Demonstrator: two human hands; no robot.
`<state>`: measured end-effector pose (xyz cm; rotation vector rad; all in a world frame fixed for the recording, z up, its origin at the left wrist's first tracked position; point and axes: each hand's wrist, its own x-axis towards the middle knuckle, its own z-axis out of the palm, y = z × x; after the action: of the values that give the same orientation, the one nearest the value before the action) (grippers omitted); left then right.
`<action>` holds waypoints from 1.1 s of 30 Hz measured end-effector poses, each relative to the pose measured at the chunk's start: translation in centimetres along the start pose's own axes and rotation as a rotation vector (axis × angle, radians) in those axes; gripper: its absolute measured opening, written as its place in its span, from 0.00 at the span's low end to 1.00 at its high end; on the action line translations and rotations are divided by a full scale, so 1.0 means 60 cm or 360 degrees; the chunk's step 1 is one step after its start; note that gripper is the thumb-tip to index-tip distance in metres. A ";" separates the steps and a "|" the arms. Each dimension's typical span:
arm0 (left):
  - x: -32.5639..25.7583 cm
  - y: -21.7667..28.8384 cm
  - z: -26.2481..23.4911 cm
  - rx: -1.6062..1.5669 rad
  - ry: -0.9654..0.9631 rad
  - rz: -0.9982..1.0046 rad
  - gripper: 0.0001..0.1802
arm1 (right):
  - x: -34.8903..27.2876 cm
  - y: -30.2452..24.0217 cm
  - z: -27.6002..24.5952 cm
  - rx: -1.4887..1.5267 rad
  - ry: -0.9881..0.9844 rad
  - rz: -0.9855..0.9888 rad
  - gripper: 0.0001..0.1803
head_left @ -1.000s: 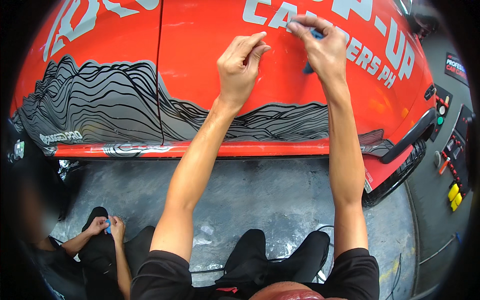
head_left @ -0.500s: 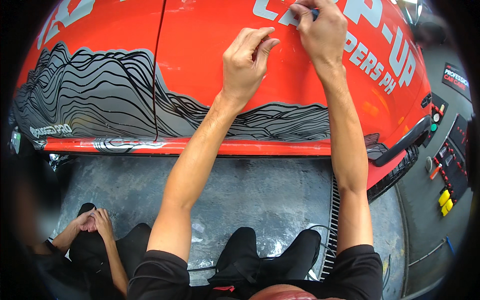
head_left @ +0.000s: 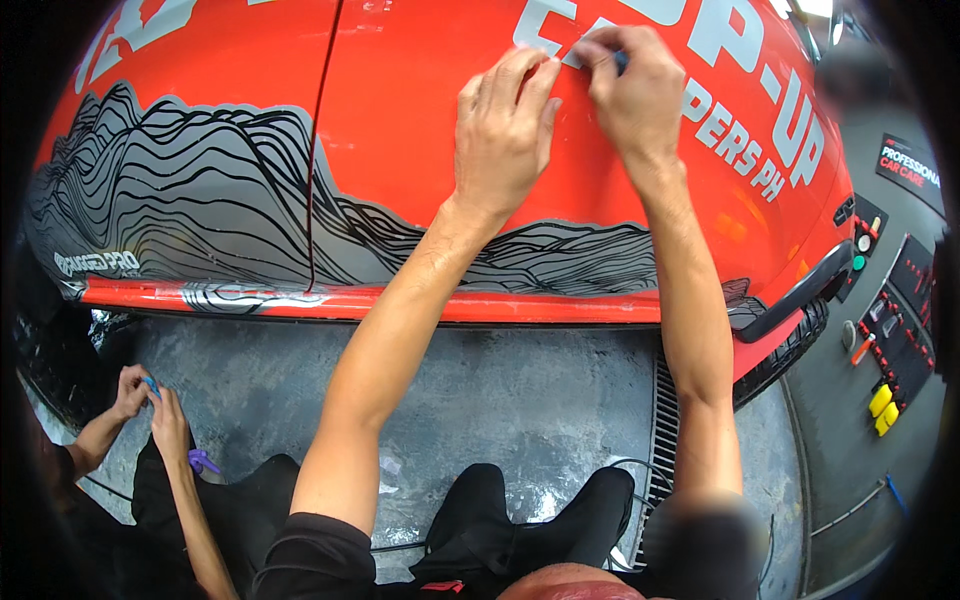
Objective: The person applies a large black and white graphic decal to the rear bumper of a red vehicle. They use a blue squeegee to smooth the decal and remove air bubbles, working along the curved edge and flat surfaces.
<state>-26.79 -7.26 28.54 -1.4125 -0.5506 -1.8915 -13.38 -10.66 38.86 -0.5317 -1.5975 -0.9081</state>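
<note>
Both hands (head_left: 570, 110) press side by side on the car panel (head_left: 400, 120) (co-worker's hands (head_left: 150, 405) lower left).

Floor (head_left: 520, 400): grey concrete, wet and patchy, centre. Drain grate (head_left: 665, 440): metal slats, four o'clock. Tool board (head_left: 900, 330): dark, with yellow and orange items, three o'clock. Bright ceiling light (head_left: 815, 8): one o'clock.

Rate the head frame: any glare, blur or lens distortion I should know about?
Head view: strong fisheye, the car's red door panel and its sill bow toward the dark vignetted rim. Soft overhead glare on the panel near the left hand and right hand, a hot light spot at top right. Hands fairly sharp, slight softness at the fingertips. A smudged patch sits over the right elbow; the co-worker's hands lie in shade.
</note>
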 end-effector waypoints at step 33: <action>-0.006 0.006 -0.012 0.0575 -0.0455 0.0019 0.44 | 0.039 -0.063 0.040 0.0287 0.0250 0.0433 0.12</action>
<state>-26.93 -7.90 27.95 -1.4403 -0.9659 -1.4928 -18.24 -11.34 40.03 -0.5222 -1.4075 -0.5811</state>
